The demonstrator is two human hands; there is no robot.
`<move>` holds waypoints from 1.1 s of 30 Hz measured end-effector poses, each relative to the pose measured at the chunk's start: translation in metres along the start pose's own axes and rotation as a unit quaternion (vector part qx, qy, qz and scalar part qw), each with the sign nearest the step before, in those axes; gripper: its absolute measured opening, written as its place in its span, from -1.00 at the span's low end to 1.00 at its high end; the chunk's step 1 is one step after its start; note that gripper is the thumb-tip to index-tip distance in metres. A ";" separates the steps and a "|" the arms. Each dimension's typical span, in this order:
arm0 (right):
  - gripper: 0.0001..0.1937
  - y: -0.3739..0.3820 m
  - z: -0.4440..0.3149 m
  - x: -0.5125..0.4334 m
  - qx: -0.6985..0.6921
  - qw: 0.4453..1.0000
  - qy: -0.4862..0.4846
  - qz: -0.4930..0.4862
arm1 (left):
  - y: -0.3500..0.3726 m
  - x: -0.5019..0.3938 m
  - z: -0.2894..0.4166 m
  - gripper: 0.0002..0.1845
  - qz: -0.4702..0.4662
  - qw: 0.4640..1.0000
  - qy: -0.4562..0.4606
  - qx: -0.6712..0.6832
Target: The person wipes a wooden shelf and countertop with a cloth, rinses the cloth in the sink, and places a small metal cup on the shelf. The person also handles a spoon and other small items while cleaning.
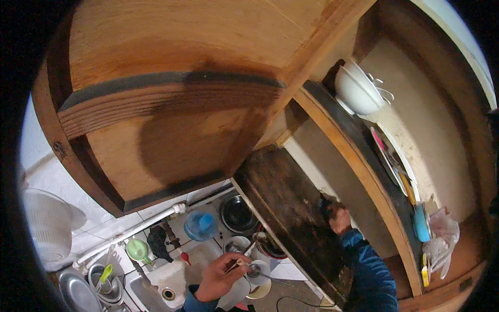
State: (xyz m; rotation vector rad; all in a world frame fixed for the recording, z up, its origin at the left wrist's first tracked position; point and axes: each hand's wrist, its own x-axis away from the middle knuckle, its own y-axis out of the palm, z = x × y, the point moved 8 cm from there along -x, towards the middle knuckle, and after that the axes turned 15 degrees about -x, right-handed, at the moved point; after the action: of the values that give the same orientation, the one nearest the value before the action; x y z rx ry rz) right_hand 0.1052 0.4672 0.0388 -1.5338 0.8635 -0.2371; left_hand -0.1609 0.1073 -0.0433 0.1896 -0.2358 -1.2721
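Note:
My left hand (218,279) is closed around a pale, rod-like thing (249,249), held above the sink area; its exact kind is unclear. Inside the open wooden cupboard, my right hand (341,220) reaches to the back of the lower shelf (280,183). That shelf's wooden surface is dark and stained. A small dark thing (324,203) sits in the right hand's fingers against the shelf and back wall, too blurred to name.
The wooden cupboard door (163,144) stands open at the left. On the upper shelf are white bowls (358,87), a tray of utensils (390,163) and a plastic bag (442,238). Below are a sink (156,288), a green ladle (137,249), metal pots (107,284) and a black pan (237,212).

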 end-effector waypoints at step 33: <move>-0.62 0.126 -0.122 -0.241 -0.189 0.974 -0.039 -0.118 | -0.023 0.010 -0.012 -0.76 0.063 0.997 -0.035 0.004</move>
State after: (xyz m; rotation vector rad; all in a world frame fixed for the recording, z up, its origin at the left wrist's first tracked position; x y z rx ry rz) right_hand -0.1846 0.5368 0.0259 -1.9929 0.6898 -0.1889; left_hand -0.1761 0.0908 -0.0609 0.1346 -0.3089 -1.1528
